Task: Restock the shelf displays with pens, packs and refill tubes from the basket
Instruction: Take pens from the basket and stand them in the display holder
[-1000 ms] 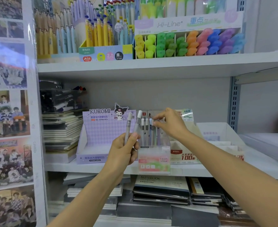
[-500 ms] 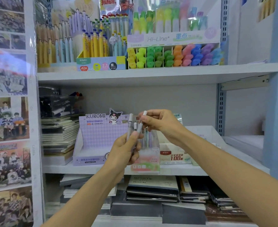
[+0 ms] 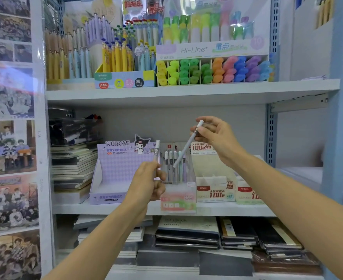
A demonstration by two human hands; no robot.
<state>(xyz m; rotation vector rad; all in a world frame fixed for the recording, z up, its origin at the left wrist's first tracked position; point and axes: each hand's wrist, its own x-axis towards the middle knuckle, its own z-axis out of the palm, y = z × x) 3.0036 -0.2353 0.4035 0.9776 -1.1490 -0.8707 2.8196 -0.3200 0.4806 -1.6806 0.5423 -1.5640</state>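
- The right hand (image 3: 215, 136) is raised in front of the middle shelf (image 3: 227, 211). Its fingers (image 3: 204, 130) pinch a grey refill tube (image 3: 186, 146) near the top end.
- This tube slants down and to the left. Its lower tip overlaps the tubes standing in a clear display box (image 3: 177, 199); whether it touches them cannot be told.
- The left hand (image 3: 146, 184) is lower and to the left. Its fingers (image 3: 160, 187) are curled round the bottom of a second refill tube (image 3: 157, 151), which stands upright and is marked HB.
- The clear display box sits on the middle shelf between the two hands and holds several slim tubes upright.
- Just to its left is a purple cardboard display box (image 3: 114, 172) with a cartoon figure on top. Just to its right are beige boxes (image 3: 215, 190) printed with "100".
- Stacked notebooks (image 3: 71, 164) lie at the left end of this shelf.
- The upper shelf (image 3: 186, 93) carries rows of coloured highlighters (image 3: 213, 70) and upright pens (image 3: 116, 57).
- More notebooks (image 3: 188, 233) are stacked on the shelf below.
- Group photos (image 3: 9, 142) cover the panel on the far left.
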